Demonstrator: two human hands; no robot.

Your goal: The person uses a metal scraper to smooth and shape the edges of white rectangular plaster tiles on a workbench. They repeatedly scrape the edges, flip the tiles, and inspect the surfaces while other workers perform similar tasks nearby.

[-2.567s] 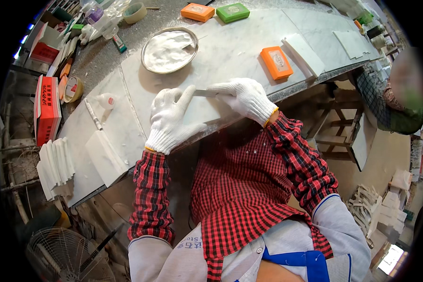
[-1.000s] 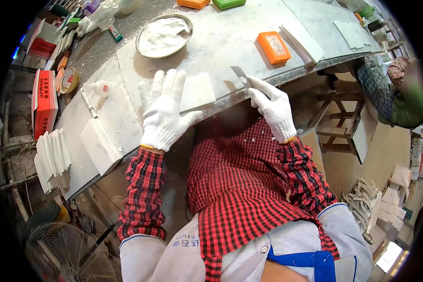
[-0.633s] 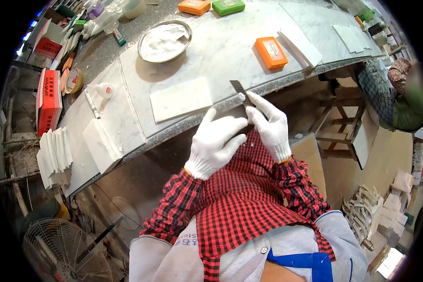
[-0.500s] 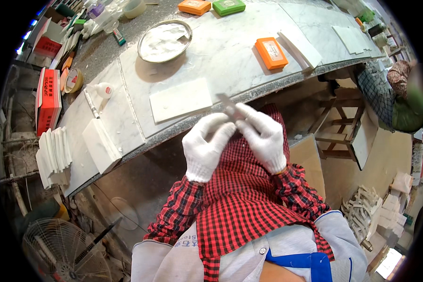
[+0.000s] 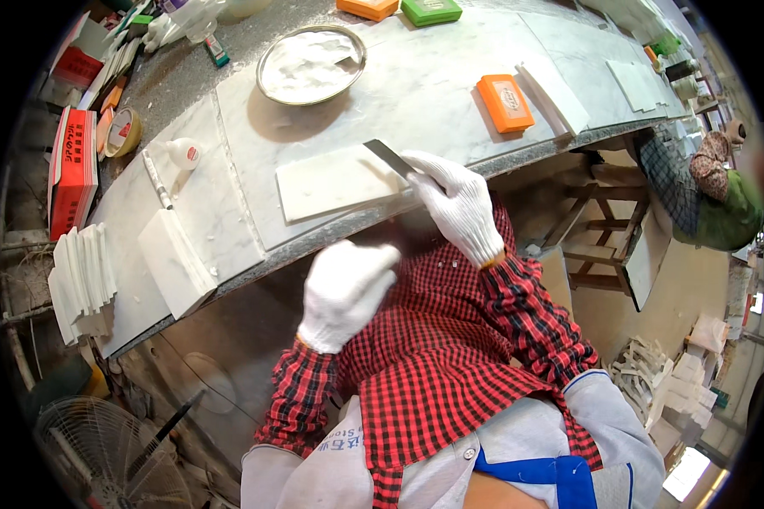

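Note:
My right hand [image 5: 454, 204], in a white knit glove, pinches a flat dark metal blade [image 5: 385, 155]. The blade's squared end points left and away from me, over the white rectangular tile [image 5: 335, 188] at the bench edge. Below that edge, in front of my checked apron, my left hand [image 5: 345, 293] is closed, also gloved in white. Whether anything is inside its fingers is hidden. Beyond the tile stands a round metal bowl [image 5: 263, 78] of white paste or powder with a small grey piece stuck in it.
On the marble-topped bench lie an orange box [image 5: 505, 103], a green box [image 5: 431, 10], a white bottle [image 5: 183, 154] and stacked white tiles [image 5: 174, 263]. A red box [image 5: 75, 174] stands far left. A fan [image 5: 110, 454] is at lower left, a wooden stool [image 5: 607, 225] and another person [image 5: 721, 204] at right.
My hands, together before, are now apart. The left has dropped down and left, closing up. The right has moved slightly up and left with the blade, bringing it over the tile.

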